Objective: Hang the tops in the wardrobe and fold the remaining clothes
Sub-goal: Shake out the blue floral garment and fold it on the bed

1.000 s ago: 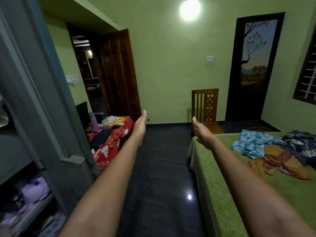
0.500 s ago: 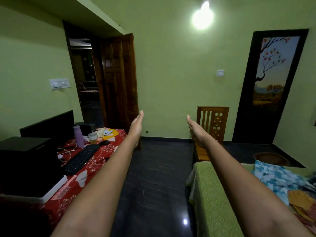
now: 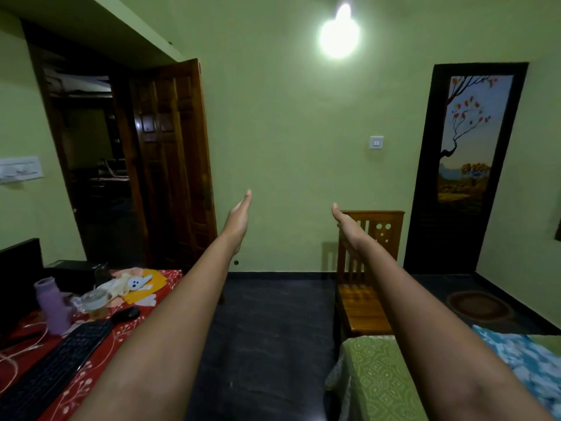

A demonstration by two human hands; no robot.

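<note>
Both my arms stretch straight out in front of me at chest height. My left hand is flat with straight fingers, palm facing inward, and holds nothing. My right hand mirrors it, flat and empty. A blue and white patterned garment lies on the green bedspread at the lower right, partly cut off by the frame edge. The wardrobe is out of view.
A table with a red cloth stands at the lower left, carrying a black keyboard, a purple bottle and small items. A wooden chair stands past the bed. An open wooden door and dark floor lie ahead.
My view has swung away from the grey wardrobe and risen toward the far wall. The pile of clothes on the bed has slid mostly out of frame. Both hands stay outstretched and empty.
</note>
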